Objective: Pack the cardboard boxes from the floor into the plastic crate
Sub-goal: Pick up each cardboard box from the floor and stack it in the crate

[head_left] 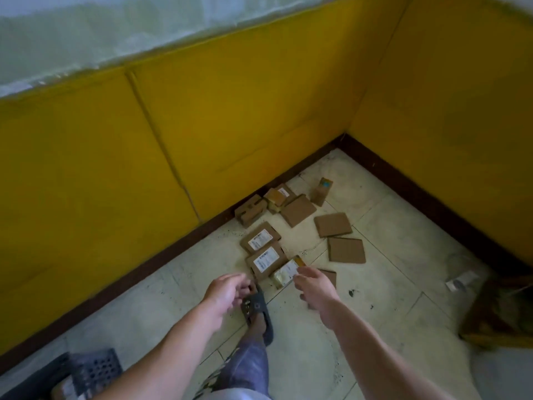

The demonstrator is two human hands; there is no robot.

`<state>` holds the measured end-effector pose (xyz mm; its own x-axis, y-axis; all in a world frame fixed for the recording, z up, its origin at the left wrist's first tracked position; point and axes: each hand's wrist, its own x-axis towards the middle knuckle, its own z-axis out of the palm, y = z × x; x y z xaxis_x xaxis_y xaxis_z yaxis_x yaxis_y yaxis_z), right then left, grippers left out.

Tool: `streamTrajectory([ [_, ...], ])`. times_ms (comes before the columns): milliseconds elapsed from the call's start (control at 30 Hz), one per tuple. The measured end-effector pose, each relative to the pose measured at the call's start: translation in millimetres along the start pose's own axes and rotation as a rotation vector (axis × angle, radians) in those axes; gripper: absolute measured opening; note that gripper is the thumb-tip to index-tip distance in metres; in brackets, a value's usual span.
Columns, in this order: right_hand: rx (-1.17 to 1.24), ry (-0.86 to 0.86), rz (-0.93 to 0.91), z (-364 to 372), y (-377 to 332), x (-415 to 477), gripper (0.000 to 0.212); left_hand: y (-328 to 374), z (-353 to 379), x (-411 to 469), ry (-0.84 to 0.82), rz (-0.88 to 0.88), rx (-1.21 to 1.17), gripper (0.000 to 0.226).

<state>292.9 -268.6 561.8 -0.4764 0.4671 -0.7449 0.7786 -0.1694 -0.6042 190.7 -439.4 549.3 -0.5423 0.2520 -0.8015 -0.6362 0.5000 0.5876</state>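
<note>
I see small brown cardboard boxes (300, 210) scattered on the pale tiled floor (389, 284) by the yellow wall (230, 125). Of my hands, the left hand (227, 290) hangs loosely curled and holds nothing. The right hand (313, 287) meets the nearest labelled cardboard box (284, 274), and I cannot tell if it grips. The dark perforated plastic crate (95, 368) sits behind my left arm.

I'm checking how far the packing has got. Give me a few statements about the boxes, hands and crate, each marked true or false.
1. Several cardboard boxes lie on the floor near the corner of the yellow wall. True.
2. Both hands hold a box. False: the left hand is empty, and the right hand only reaches to a labelled box.
3. The crate sits at the lower left, close to the person. True.
4. The boxes form one neat stack. False: they lie spread out, some overlapping.
5. The person is barefoot. False: a dark sandal is on the foot.
</note>
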Motion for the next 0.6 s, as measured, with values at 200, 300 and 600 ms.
streamTrajectory([
  [200, -0.093, -0.038, 0.092, -23, -52, 120, 0.035, 69, 20, 107, -0.031, -0.051, -0.041, 0.021],
  [300, -0.072, -0.014, 0.126, -27, -74, 174, 0.029, 94, 25, 156, -0.025, -0.087, -0.03, 0.02],
  [600, -0.368, -0.096, 0.178, -6, -45, 350, 0.024, 73, 56, 319, 0.013, -0.234, -0.078, 0.018],
])
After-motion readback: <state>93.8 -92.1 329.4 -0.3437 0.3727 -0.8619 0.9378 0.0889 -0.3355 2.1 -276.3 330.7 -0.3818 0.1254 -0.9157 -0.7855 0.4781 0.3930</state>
